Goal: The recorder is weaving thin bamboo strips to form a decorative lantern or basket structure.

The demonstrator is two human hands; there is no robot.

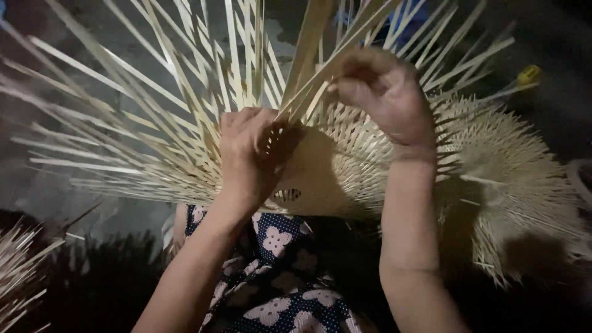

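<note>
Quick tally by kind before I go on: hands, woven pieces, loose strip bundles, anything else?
Hands: 2, the left hand and the right hand, both on the woven bamboo piece
Woven bamboo pieces: 2, that one and a second woven piece beside it
Loose strip bundles: 1, the strip bundle
Yellow objects: 1, the yellow object
Total: 6

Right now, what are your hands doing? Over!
Left hand gripping the woven basket. Right hand pinching a loose strip. Loose strips fan out all around; second basket alongside.
</note>
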